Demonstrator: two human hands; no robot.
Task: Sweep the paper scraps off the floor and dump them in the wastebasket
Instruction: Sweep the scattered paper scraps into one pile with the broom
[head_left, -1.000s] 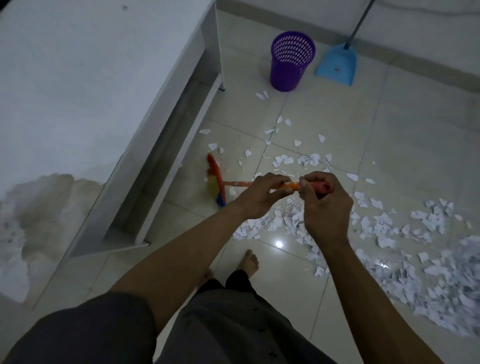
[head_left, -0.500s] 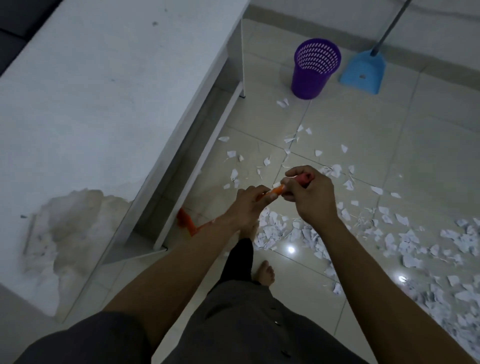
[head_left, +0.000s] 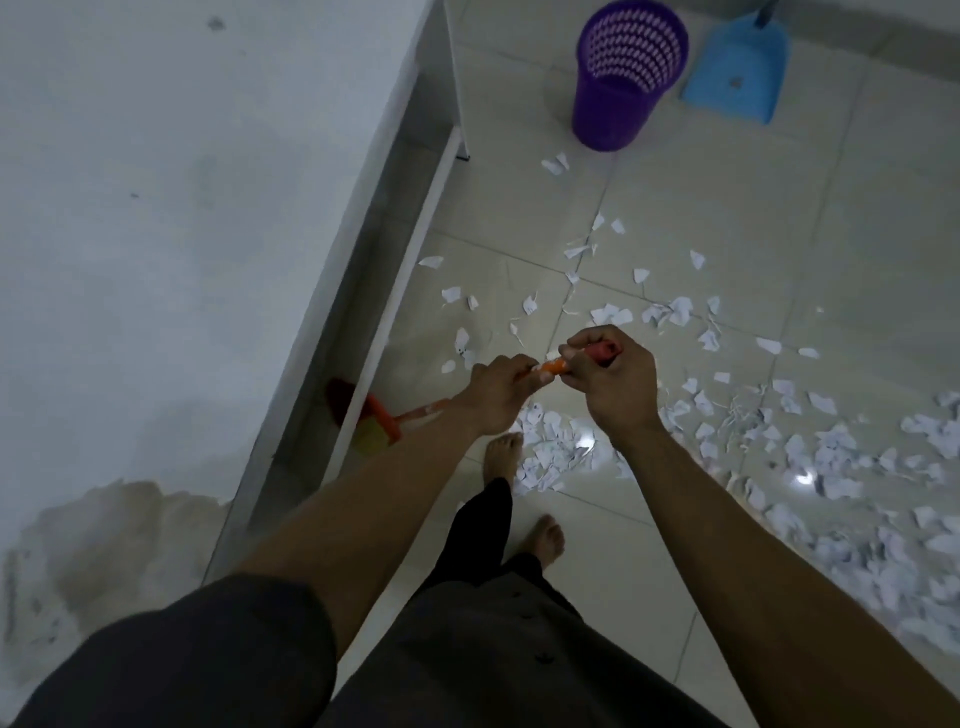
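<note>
Both hands are on the orange broom handle (head_left: 551, 367): left hand (head_left: 497, 391) gripping lower down, right hand (head_left: 614, 385) clenched over the top end. The broom head (head_left: 372, 422) is jammed up against the white table (head_left: 156, 208), at its bottom rail. Paper scraps (head_left: 556, 453) are piled thick off to the right and thin out toward the purple wastebasket (head_left: 623, 83), which sits near the table's far leg just beside the blue dustpan (head_left: 737, 67), with mostly bare floor (head_left: 737, 208) between.

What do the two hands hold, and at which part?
Both hold the orange broom by the top of its handle: the right hand grips the red end, the left hand just below it.
</note>
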